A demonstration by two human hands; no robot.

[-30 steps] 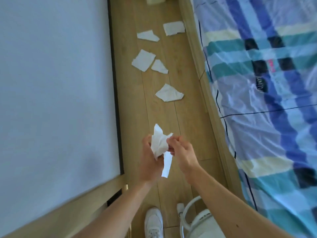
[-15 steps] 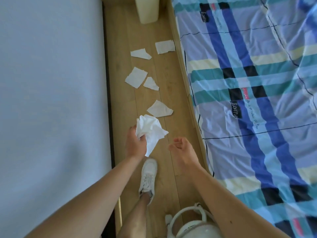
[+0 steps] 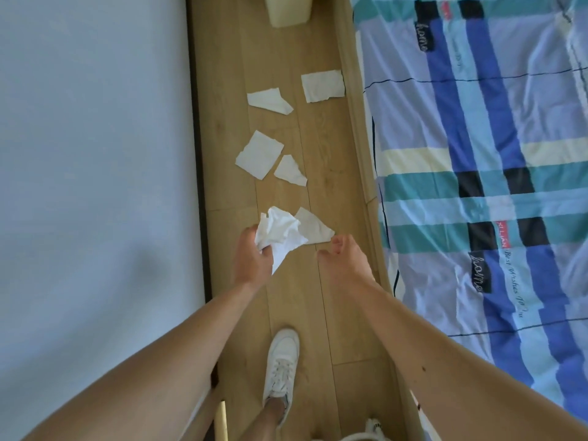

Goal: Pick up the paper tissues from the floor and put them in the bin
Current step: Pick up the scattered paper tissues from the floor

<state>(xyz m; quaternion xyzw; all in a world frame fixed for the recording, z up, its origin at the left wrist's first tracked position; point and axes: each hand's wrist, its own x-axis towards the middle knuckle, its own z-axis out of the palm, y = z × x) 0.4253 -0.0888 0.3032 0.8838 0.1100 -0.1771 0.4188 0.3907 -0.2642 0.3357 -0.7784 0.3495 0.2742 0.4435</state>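
My left hand (image 3: pixel 253 261) is shut on a crumpled bunch of white tissues (image 3: pixel 278 235) above the wooden floor. My right hand (image 3: pixel 345 261) hangs beside it, fingers loosely curled and holding nothing, its fingertips close to a flat tissue (image 3: pixel 315 227) on the floor. Farther ahead lie several more tissues: a square one (image 3: pixel 259 154), a small torn one (image 3: pixel 290 171), a folded one (image 3: pixel 270 100) and a rectangular one (image 3: pixel 323 85) by the bed frame. A pale bin (image 3: pixel 289 9) stands at the far end of the floor strip.
The floor strip (image 3: pixel 331 160) runs narrow between a white wall (image 3: pixel 95 154) on the left and a bed with a blue checked sheet (image 3: pixel 483 186) on the right. My white shoe (image 3: pixel 281 361) steps forward below the hands. A white object (image 3: pixel 372 431) sits at the bottom edge.
My right hand let go of the bunch, which stays in my left hand. I have stepped forward; the floor tissues and the bin are closer, and my right hand has come near the nearest tissue.
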